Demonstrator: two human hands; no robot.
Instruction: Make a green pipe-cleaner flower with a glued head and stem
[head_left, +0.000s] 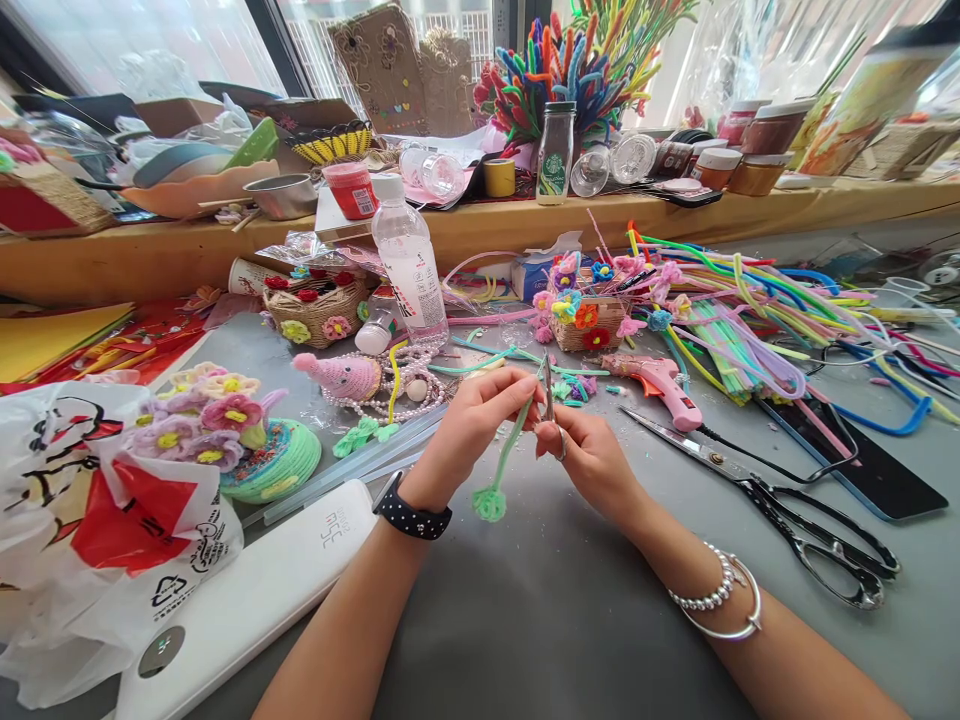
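The left hand [469,425] pinches a green pipe cleaner [507,455] between thumb and forefinger, just above the grey table [540,630]. The stem hangs down from the grip and ends in a small coiled curl close to the wrist. The right hand [592,460], almost touching the left, is closed around small scissors [549,398], whose blades point upward beside the stem's top end. The blades are too thin here to tell whether they are parted.

The trim likely goes best with the left-hand pinch kept right by the blades, so the fuzzy wire stays stiff. The coil should hang free so it is not crushed.

At the far left lies a white plastic bag [97,520], with a white power bank [255,590] next to it near the left forearm. Clear glue sticks [352,465] lie just beyond the left wrist, where an elbow shift could roll them. A water bottle [409,265] stands farther back. To the right are a pink glue gun [660,385], then large scissors [787,500] lying near the right forearm, and a loose heap of coloured pipe cleaners [750,310] behind. Nothing lies between the two hands.
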